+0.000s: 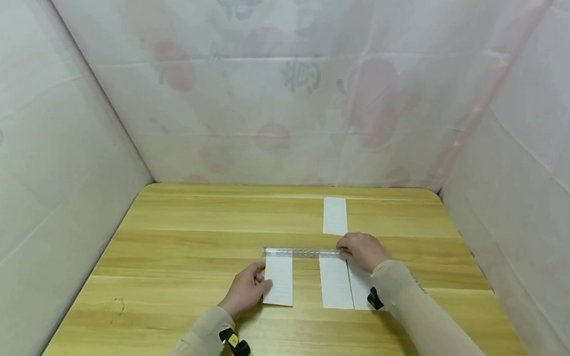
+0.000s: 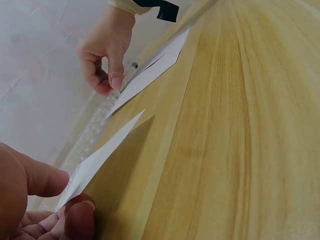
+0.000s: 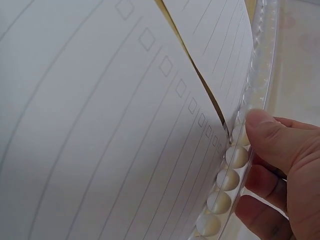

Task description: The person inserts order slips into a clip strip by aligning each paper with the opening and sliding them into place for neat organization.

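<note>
A clear plastic strip [image 1: 304,252] with a row of round shapes along it lies across the far ends of several lined white paper slips. My right hand [image 1: 364,251] pinches the strip near its right end; in the right wrist view, the thumb [image 3: 265,125] is on its edge with fingers behind. My left hand [image 1: 246,289] pinches the left edge of the leftmost slip [image 1: 279,282], thumb on top and fingers beneath. This slip tilts off the table, casting a shadow in the left wrist view. Two more slips, including a middle one [image 1: 337,284], lie side by side below my right hand.
Another white slip [image 1: 335,216] lies farther back on the wooden table [image 1: 179,282]. Printed fabric sheets [image 1: 272,86] enclose the table's back and both sides. Each wrist carries a black strap device [image 1: 236,344].
</note>
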`<state>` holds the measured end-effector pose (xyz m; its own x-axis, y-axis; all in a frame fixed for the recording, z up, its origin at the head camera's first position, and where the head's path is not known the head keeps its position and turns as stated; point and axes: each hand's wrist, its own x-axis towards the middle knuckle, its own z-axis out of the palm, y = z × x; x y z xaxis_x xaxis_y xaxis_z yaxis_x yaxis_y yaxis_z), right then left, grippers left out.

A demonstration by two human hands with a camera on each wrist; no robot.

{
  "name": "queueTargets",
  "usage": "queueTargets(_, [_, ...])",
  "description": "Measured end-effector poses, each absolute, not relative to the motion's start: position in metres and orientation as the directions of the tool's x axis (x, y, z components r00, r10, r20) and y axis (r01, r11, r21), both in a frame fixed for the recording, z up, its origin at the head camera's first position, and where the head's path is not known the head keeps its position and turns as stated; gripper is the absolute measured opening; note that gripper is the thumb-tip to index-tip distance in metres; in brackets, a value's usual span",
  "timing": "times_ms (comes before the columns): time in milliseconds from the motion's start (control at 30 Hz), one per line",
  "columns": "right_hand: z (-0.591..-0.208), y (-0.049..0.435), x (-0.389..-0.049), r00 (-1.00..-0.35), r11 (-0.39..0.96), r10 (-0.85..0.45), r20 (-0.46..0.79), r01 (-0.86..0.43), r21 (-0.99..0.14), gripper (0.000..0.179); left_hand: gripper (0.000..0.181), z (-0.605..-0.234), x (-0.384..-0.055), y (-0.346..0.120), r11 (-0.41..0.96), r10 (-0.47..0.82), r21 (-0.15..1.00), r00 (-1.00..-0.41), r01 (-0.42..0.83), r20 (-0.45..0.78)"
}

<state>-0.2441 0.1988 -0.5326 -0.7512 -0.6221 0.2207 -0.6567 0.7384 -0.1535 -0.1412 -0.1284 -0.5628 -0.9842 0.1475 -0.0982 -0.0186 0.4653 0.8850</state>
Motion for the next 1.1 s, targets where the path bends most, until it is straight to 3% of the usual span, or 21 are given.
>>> queueTargets(1100, [-0.526, 0.194, -0.252, -0.773, 0.757, -0.626, 0.1, -0.634, -0.159, 0.01, 0.057, -0.568, -0.15, -0.129, 0.486, 0.177, 0.873, -0.982, 0.026, -0.069])
